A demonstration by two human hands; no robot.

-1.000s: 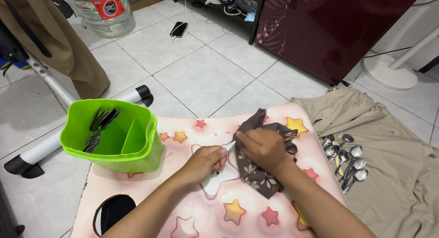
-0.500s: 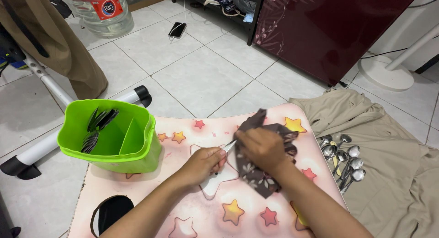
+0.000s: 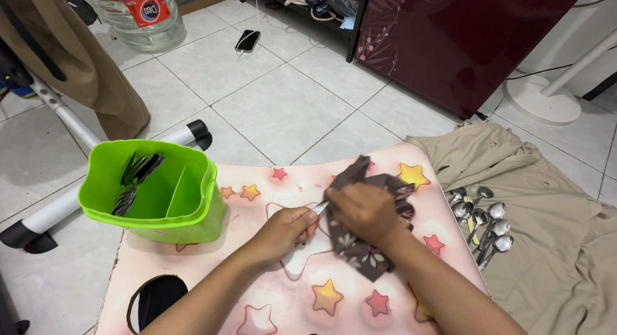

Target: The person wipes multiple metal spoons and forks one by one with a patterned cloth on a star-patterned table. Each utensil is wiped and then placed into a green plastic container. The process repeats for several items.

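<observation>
The left hand (image 3: pixel 287 228) grips a metal utensil (image 3: pixel 319 208) by its handle. The right hand (image 3: pixel 363 209) presses a brown floral cloth (image 3: pixel 360 248) around its other end (hidden), on a pink star-patterned table (image 3: pixel 257 296).

There is one green holder (image 3: pixel 193 213) with two compartments, and one of them holds several forks (image 3: pixel 132 181), too bunched to count. One brown cloth (image 3: pixel 360 248), one phone (image 3: pixel 247 40), one water jug (image 3: pixel 138 13). About eight spoons (image 3: pixel 481 219) lie together.
</observation>
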